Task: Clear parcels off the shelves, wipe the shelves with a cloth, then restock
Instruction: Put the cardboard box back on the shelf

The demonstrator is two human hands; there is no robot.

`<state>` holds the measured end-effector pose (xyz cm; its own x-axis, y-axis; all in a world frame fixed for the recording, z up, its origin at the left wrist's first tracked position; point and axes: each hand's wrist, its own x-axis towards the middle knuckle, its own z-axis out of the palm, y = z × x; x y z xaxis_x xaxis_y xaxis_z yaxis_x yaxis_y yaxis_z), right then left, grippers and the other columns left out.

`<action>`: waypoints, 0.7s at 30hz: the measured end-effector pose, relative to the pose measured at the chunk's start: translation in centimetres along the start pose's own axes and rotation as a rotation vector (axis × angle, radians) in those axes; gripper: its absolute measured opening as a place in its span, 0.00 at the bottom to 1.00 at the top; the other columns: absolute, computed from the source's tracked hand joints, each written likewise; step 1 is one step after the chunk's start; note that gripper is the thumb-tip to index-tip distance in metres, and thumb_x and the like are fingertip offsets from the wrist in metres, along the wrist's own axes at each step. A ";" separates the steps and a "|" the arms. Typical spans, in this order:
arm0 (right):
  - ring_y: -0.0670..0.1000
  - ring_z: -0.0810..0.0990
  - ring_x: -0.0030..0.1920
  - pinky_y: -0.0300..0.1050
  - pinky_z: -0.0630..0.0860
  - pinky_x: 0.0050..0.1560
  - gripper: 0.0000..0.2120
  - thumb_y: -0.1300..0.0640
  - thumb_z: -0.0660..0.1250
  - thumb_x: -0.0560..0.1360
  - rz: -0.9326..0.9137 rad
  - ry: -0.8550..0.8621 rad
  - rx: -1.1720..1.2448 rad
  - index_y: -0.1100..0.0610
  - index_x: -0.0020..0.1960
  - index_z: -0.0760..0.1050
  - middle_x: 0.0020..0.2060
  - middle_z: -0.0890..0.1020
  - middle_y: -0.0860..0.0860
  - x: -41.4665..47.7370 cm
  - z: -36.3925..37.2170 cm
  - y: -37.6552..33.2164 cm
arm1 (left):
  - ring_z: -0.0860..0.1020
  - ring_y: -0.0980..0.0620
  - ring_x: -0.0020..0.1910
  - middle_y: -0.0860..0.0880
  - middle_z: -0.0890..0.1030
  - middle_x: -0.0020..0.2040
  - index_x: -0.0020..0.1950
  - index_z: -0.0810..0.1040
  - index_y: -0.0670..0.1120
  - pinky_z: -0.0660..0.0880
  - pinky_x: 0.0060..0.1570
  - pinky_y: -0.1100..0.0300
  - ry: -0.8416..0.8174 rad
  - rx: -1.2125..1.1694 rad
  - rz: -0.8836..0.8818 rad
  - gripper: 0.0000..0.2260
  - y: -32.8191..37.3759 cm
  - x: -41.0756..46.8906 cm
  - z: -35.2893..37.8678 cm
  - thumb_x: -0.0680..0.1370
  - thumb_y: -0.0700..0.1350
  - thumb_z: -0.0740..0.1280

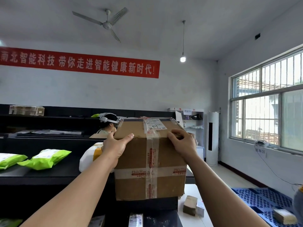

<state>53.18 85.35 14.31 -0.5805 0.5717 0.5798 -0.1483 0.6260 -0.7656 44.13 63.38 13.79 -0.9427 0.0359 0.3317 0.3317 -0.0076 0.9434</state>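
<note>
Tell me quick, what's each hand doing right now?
Left hand: grips the cardboard box at its top left corner.
Right hand: fingers curled over the box's top edge, holding it.

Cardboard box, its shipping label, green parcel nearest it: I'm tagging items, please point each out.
cardboard box (134, 156), head view, bare front face
shipping label (155, 126), head view, middle of the sticker
green parcel (45, 158), head view, middle of its wrapper

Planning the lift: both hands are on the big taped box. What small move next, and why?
Probably slide one hand lower before lifting: the left hand and right hand grip only the top edge of the cardboard box, which looks bulky and stands at the shelf end.
</note>
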 end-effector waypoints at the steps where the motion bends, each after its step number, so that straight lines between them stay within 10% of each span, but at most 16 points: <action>1: 0.57 0.65 0.63 0.54 0.70 0.63 0.15 0.38 0.68 0.70 0.000 -0.008 -0.002 0.39 0.56 0.77 0.58 0.67 0.51 0.4 0.1 0.2 | 0.70 0.41 0.66 0.44 0.71 0.68 0.74 0.63 0.51 0.71 0.63 0.43 0.004 0.012 0.009 0.37 0.1 0.2 0.3 0.69 0.60 0.74; 13: 0.59 0.65 0.65 0.60 0.72 0.64 0.33 0.40 0.71 0.68 -0.067 -0.182 0.024 0.36 0.68 0.60 0.66 0.56 0.47 2.5 0.3 3.0 | 0.45 0.40 0.77 0.46 0.40 0.77 0.75 0.59 0.58 0.54 0.73 0.39 0.251 0.499 0.304 0.22 -0.8 0.4 6.4 0.80 0.57 0.57; 21: 0.50 0.67 0.62 0.48 0.69 0.59 0.50 0.52 0.71 0.73 -0.168 -0.068 0.121 0.32 0.73 0.33 0.70 0.58 0.49 1.6 1.9 5.7 | 0.33 0.41 0.75 0.44 0.27 0.74 0.70 0.26 0.64 0.51 0.72 0.36 0.220 0.587 0.276 0.45 -4.1 -0.4 8.3 0.77 0.55 0.65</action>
<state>49.85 88.80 10.30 -0.5916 0.4252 0.6850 -0.3403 0.6386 -0.6902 43.42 71.67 9.79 -0.7854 -0.0940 0.6118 0.4674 0.5579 0.6858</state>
